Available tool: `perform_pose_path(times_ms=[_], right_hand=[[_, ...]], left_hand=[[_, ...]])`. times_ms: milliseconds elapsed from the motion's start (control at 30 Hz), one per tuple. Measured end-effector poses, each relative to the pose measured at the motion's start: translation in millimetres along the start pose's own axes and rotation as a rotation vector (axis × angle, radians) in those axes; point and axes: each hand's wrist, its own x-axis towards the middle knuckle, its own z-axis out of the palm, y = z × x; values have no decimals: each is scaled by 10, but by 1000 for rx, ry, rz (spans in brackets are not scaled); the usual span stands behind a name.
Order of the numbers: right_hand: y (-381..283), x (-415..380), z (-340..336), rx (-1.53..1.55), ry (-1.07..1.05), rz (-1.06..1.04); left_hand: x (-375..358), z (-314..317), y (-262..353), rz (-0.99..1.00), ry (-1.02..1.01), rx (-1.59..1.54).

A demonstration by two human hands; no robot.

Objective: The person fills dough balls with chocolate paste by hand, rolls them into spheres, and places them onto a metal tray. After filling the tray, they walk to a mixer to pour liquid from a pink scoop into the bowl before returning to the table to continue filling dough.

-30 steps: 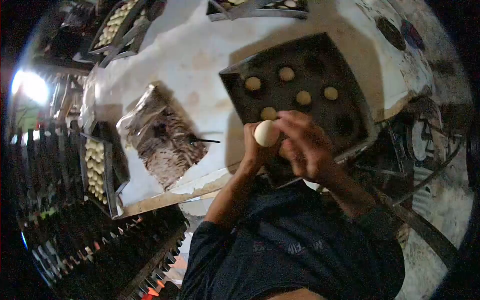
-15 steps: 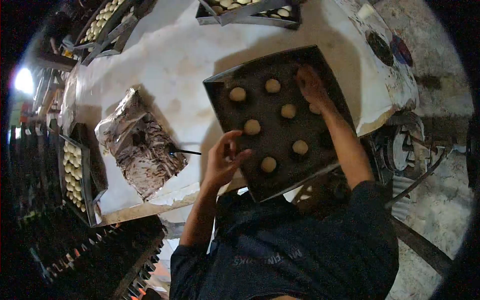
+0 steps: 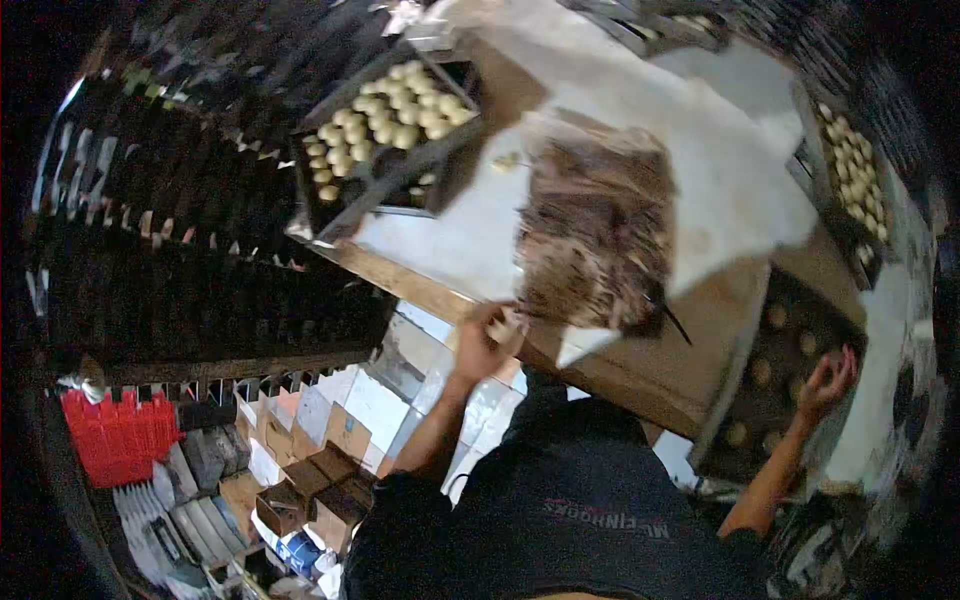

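Observation:
My left hand (image 3: 485, 345) is at the front edge of the table, close to the lower left corner of a brown-smeared, crumpled plastic-wrapped slab (image 3: 595, 230). Its fingers are curled together around a pale bit that is too blurred to name. Over to the right, my right hand (image 3: 826, 380) hovers above a dark baking tray (image 3: 725, 415) with its fingers apart and nothing visible in them. Spaced-out round dough balls (image 3: 762, 373) lie in that tray. A thin dark handle (image 3: 678, 325) sticks out at the slab's lower right.
At the left of the table (image 3: 440, 240) stands a tray (image 3: 325, 232) full of pale dough balls. Another filled tray (image 3: 855, 175) is at the far right. Dark racks fill the left side. A red crate (image 3: 118, 435) and cardboard boxes (image 3: 320, 485) sit on the floor.
The view has swung left, so the slab and trays appear farther right. My left hand has left the baking tray's side for the table edge; my right hand stays over the tray.

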Motion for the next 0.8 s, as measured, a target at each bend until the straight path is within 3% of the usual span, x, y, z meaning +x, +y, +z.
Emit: perform_pose_path(times_ms=[33, 133, 200, 233, 333, 400, 467, 500, 567, 600, 633, 667, 700, 733, 767, 800], right_hand=[[-194, -100, 43, -40, -56, 16], [-656, -176, 260, -49, -189, -16], [-1272, -136, 373, -44, -211, -42], [-1513, -109, 388, -26, -212, -101], [-2000, -37, 414, -16, -183, -287], [-2116, -44, 362, 12, -262, -228], [-2109, -57, 306, 26, -350, -172], [-2158, -59, 309, 64, -365, -188], [-2382, -92, 349, 141, -396, -210], [-2530, -126, 396, 239, -458, -171], [-2636, -173, 456, 339, -517, -126], [-2589, -273, 601, 472, -604, -73], [-2670, -345, 711, 587, -741, 39], [-2751, -416, 821, 684, -866, 168], [-2641, -567, 1043, 880, -850, 76], [-2772, -609, 1029, 1134, -760, 158]], left_hand=[[149, -308, -437, -109, 156, -9], [1031, -1592, -1332, 62, 457, 409], [1437, -2197, -2010, -206, 425, 897], [1542, -2344, -2396, -353, 396, 1205], [1733, -2557, -2542, -542, 3, 1355], [1730, -2487, -3054, -369, 210, 1397], [1771, -2274, -3004, -274, 402, 1287], [1777, -2131, -2743, -249, 491, 1162], [1711, -1867, -1684, 188, 331, 500], [1599, -1595, -1077, 20, 229, 226], [1484, -1263, -919, 211, 219, 84], [1398, -922, -327, 153, 122, -230], [1288, -635, 165, 272, 137, -162], [1149, -312, 453, 221, -4, -219], [1029, -99, 887, 145, -160, -427], [959, 191, 1074, 312, -172, -364]])
